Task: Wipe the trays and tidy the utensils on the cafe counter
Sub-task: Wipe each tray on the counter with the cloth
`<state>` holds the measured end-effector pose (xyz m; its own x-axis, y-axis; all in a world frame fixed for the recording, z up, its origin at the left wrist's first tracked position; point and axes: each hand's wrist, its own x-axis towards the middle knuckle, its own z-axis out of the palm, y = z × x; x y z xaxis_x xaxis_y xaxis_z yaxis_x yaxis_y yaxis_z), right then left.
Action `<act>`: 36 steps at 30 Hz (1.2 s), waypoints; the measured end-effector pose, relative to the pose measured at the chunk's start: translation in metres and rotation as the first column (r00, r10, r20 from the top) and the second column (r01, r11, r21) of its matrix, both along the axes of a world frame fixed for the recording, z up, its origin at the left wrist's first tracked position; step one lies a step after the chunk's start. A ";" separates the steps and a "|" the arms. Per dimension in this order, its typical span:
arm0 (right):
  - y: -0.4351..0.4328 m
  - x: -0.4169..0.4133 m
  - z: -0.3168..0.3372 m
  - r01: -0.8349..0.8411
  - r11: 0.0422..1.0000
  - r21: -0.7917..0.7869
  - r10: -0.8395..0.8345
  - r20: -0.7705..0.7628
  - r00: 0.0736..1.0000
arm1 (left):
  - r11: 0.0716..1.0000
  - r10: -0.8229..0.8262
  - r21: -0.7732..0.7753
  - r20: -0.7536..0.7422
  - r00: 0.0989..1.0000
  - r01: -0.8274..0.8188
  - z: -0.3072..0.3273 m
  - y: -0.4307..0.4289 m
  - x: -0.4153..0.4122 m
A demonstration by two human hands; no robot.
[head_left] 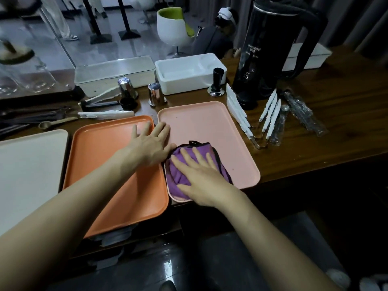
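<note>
Right hand [197, 175] flat, fingers straight, pressing purple cloth [176, 179] onto the near-left corner of pink tray [210, 127]. Left hand [151, 143] open, fingers spread, resting on the far-right corner of orange tray [105, 164], fingertips at the pink one's rim. Bracing, I'd guess.

Progress looks early. Pink tray is mid-wipe, with a speck visible on its far half. Can't tell if the orange tray or cream tray [27, 164] are done. Utensils look unsorted: white-handled pieces [270, 114] and wrapped cutlery [302, 114] loose to the right of the pink tray, wooden spoon [56, 122] beyond the orange tray.

Hidden:
- Cream tray is cut off at the left edge.
- Something sits under the orange tray's near edge, unreadable.
- Dark tools far left are blurred.
- Lidded box [113, 74] contents unclear.
</note>
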<state>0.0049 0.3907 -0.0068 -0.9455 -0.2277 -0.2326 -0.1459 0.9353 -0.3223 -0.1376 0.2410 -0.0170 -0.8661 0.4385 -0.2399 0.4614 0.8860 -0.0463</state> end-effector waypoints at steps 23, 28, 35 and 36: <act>0.015 -0.048 -0.004 0.174 0.983 0.053 -0.172 -0.035 0.984 | 0.992 -0.082 0.093 -0.005 0.997 0.082 0.001 -0.007 0.004; 0.013 0.003 0.001 0.126 0.992 -0.015 -0.126 0.021 0.992 | 0.988 -0.115 0.100 -0.028 0.993 0.117 0.001 -0.009 0.005; 0.019 -0.077 -0.005 0.208 0.977 0.051 -0.206 -0.041 0.978 | 0.984 -0.108 0.144 0.043 0.993 0.101 0.001 -0.009 0.002; 0.021 -0.097 -0.005 0.214 0.975 0.060 -0.212 -0.041 0.976 | 0.985 -0.107 0.144 0.044 0.993 0.099 0.002 -0.010 0.002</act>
<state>-0.0919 0.4121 -0.0114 -0.9783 -0.0061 -0.2072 0.0489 0.9646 -0.2593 -0.1355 0.2315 -0.0155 -0.8026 0.5573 -0.2126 0.5491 0.8296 0.1018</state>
